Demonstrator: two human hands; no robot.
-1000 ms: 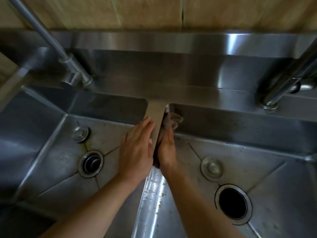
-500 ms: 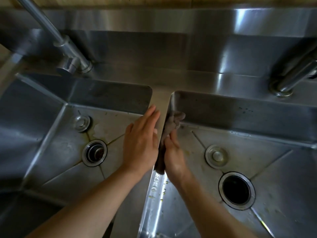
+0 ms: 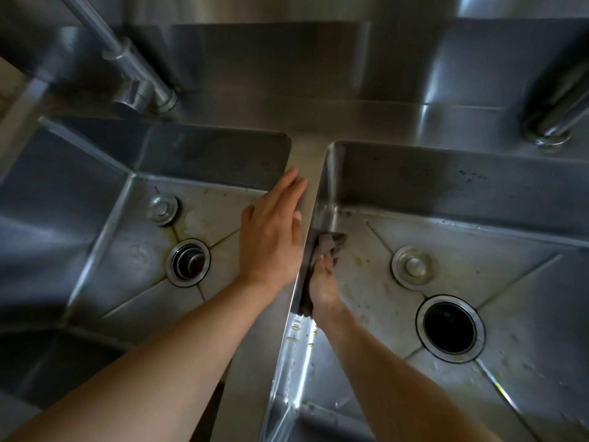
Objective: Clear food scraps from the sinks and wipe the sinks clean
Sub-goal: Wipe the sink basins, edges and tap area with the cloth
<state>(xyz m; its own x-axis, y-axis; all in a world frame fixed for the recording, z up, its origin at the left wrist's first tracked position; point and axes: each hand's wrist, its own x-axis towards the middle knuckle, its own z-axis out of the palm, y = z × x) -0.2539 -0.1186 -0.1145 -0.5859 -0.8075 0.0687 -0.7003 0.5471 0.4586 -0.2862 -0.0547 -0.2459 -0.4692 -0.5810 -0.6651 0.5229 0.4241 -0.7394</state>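
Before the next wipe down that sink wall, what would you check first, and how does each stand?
1. Cloth held in the right hand: ok.
2. Cloth against the right sink inner wall: ok.
3. Left hand flat on the divider, fingers straight: ok.
4. Right sink floor free of scraps: not ok, yellowish bits remain.
5. Right drain free of scraps: cannot tell, dark inside.
6. Left sink floor clean: not ok, stained.

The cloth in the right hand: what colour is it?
Greyish brown cloth, seen in the head view.

Steel double sink unit (image 3: 306, 161), left hand (image 3: 274, 237) flat on its divider (image 3: 310, 186).
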